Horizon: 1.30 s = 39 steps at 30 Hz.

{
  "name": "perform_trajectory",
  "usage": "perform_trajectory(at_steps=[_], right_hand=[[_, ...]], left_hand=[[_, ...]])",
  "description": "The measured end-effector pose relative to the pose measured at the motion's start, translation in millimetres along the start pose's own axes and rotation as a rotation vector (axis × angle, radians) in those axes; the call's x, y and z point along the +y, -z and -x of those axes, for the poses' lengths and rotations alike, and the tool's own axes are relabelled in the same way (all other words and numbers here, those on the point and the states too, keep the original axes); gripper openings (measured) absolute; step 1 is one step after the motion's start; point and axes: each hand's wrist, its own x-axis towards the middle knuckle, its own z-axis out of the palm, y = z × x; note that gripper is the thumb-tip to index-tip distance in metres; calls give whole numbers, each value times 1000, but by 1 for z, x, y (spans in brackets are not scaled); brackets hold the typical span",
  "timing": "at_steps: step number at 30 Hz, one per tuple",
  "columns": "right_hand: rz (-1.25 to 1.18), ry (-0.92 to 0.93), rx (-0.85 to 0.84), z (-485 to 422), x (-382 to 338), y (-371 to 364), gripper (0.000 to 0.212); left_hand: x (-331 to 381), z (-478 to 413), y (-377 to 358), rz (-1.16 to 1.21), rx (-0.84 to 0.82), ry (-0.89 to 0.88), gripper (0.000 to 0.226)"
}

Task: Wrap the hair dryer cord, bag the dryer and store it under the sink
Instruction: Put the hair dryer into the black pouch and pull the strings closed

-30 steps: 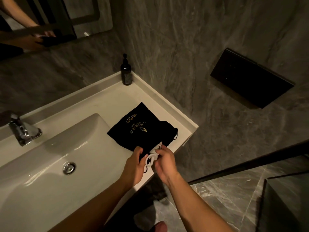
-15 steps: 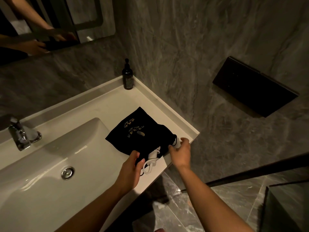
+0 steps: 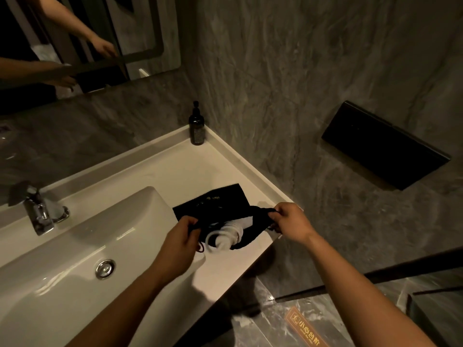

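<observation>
A black bag [image 3: 215, 204] lies on the white surface [image 3: 175, 171] beside the sink [image 3: 75, 246]. The left hand [image 3: 179, 237] and right hand [image 3: 292, 221] each pinch its mouth, stretching it apart around the white hair dryer [image 3: 231, 234] with its wrapped cord [image 3: 213, 235].

Your black bag [image 3: 220, 204] is hiding most of the white dryer [image 3: 231, 234]; its gold lettering is blurring.

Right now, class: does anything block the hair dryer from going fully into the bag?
Nothing visible does. The left hand and right hand hold the bag mouth open around the white hair dryer.
</observation>
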Motion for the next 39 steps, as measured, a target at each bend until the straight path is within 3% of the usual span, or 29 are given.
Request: perform_trajectory(at_steps=[3, 12, 16, 19, 24, 31, 35, 39], right_hand=[[-129, 14, -25, 9, -16, 26, 25], [-165, 98, 68, 30, -65, 86, 28], [-341, 48, 78, 36, -70, 94, 30], [-431, 14, -13, 45, -69, 100, 24], [-479, -55, -81, 53, -64, 97, 17], [-566, -74, -95, 61, -44, 101, 21], [-725, -44, -28, 63, -36, 106, 35], [-882, -44, 40, 61, -30, 107, 27]], left_hand=[[29, -11, 24, 42, 10, -61, 13], [90, -56, 47, 43, 72, -109, 21], [101, -65, 51, -139, 48, -137, 24], [99, -66, 50, -276, 18, -187, 25], [97, -69, 40, -128, -102, -64, 30], [93, -89, 51, 224, -137, -20, 13], [89, -93, 59, 292, -154, -55, 12], [87, -93, 59, 515, -164, -3, 14]])
